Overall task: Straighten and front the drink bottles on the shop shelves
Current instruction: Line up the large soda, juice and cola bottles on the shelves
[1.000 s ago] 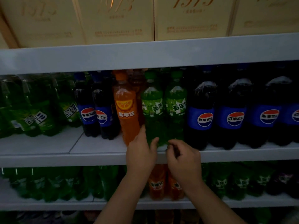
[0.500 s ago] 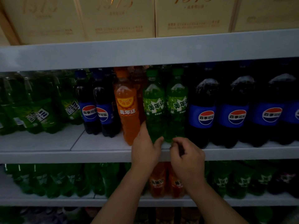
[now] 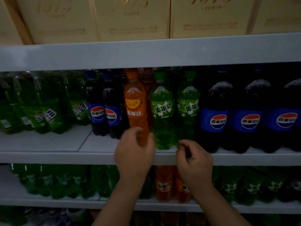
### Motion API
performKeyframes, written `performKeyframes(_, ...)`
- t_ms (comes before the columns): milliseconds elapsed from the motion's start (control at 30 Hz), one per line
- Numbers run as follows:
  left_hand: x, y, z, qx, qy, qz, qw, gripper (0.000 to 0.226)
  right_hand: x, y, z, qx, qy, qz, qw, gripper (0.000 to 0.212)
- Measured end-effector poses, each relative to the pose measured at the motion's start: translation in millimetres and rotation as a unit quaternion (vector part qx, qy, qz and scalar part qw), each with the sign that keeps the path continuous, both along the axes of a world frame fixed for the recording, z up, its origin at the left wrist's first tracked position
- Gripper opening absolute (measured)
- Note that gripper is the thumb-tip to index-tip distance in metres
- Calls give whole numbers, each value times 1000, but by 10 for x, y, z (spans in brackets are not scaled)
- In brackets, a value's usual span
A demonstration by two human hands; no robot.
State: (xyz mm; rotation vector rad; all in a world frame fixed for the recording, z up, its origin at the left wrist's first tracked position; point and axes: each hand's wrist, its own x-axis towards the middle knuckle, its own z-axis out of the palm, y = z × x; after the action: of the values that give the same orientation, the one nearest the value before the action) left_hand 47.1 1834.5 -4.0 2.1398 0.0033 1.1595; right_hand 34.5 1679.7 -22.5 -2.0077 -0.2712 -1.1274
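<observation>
On the middle shelf [image 3: 48, 156] an orange soda bottle [image 3: 136, 105] stands upright with its label facing me. My left hand [image 3: 133, 154] grips its base, fingers on the left side and thumb on the right. Beside it to the right stand two green bottles [image 3: 162, 111] [image 3: 187, 110], labels facing forward. My right hand [image 3: 194, 162] is curled in front of the shelf edge, its fingertips at the foot of the right green bottle, and nothing shows between them. Two small cola bottles [image 3: 104, 111] stand left of the orange one.
Large cola bottles [image 3: 215, 118] fill the shelf to the right. Wrapped packs of green bottles [image 3: 40, 110] lie at the left, behind bare shelf. Tan cartons [image 3: 130, 18] sit on the top shelf. The lower shelf [image 3: 162, 206] holds green and orange bottles.
My left hand has shifted left from the first green bottle's base to the orange bottle and closed round it. My right hand stays curled at the shelf edge.
</observation>
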Motion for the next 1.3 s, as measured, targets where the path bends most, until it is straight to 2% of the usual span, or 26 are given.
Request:
performKeyframes(67, 140, 259, 26, -133, 54, -47, 989, 57, -17, 55, 17, -14, -18, 10, 1000, 24)
performKeyframes(100, 232, 367, 39, -168, 101, -93, 976, 67, -22, 90, 23, -19, -23, 13, 999, 23)
performKeyframes(167, 358, 493, 91, -129, 172, -189, 958, 75, -32, 158, 29, -25, -24, 19, 999, 23)
performKeyframes(267, 425, 561, 94, -67, 175, -248, 951, 67, -37, 251, 2, -40, -16, 32, 999, 22)
performKeyframes(433, 371, 549, 47, -98, 182, -255, 945, 77, -6, 360, -6, -33, 6, -2, 999, 18)
performKeyframes(567, 362, 483, 42, -19, 172, -210, 962, 82, 31, 406, 41, -9, 34, -18, 999, 21)
performKeyframes(767, 379, 457, 27, -19, 158, -223, 962, 82, 115, 491, 78, 40, 114, -34, 992, 49)
performKeyframes(933, 385, 465, 3, -18, 153, -225, 962, 83, 89, 565, 70, 59, 76, -28, 995, 43)
performKeyframes(1033, 346, 529, 26, -8, 170, -261, 950, 79, 39, 684, 133, 0, 6, 19, 1000, 28)
performKeyframes(1100, 306, 661, 39, -16, 137, -227, 964, 69, 17, 747, 181, -47, -47, 48, 997, 20)
performKeyframes(1200, 337, 922, 97, -108, 52, -92, 989, 54, 16, 814, 236, -66, -79, 66, 992, 12)
performKeyframes(1233, 384, 977, 129, -128, 47, -46, 990, 56, 20, 839, 241, -68, -78, 66, 992, 10)
performKeyframes(1300, 500, 995, 196, -100, 70, 28, 992, 72, 24, 896, 229, -74, -63, 65, 993, 9)
